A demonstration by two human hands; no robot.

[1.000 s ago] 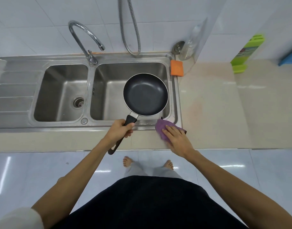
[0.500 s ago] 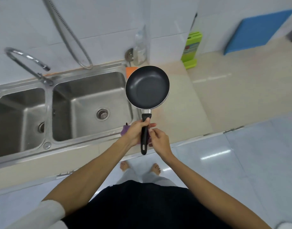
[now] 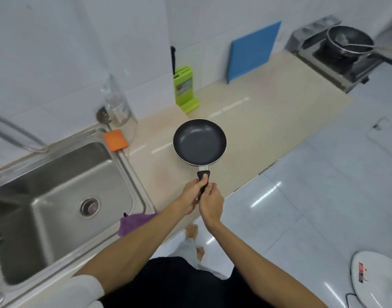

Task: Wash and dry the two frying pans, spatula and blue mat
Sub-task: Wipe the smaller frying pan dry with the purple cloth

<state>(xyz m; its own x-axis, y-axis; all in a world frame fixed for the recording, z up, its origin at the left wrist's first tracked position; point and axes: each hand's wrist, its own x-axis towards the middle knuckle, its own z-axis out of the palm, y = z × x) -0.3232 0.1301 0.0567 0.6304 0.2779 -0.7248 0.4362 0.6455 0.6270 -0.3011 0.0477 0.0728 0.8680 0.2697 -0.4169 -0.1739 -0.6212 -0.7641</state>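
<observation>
and the frying pan [image 3: 199,142] had swung out from over the right basin, off to the right, and the right hand [image 3: 210,204] had left the purple cloth [image 3: 132,223] to join in! both hands were now on the black handle [image 3: 203,177]. the left hand [image 3: 190,195] wrapped round it higher up with the thumb on top, and the right hand curled round the lower end just beneath, the two touching. the pan sat level, open side up, over the beige counter [image 3: 268,112] just right of the sink [image 3: 46,181]; whether it touched the top, i could not tell. the cloth lay bunched on the sink's front rim, beside the left forearm. the blue mat [image 3: 252,52] leaned upright against the back wall, well apart from the pan. a green knife block [image 3: 185,90] stood to its left, and an orange sponge [image 3: 115,140] lay at the sink's back corner.
</observation>
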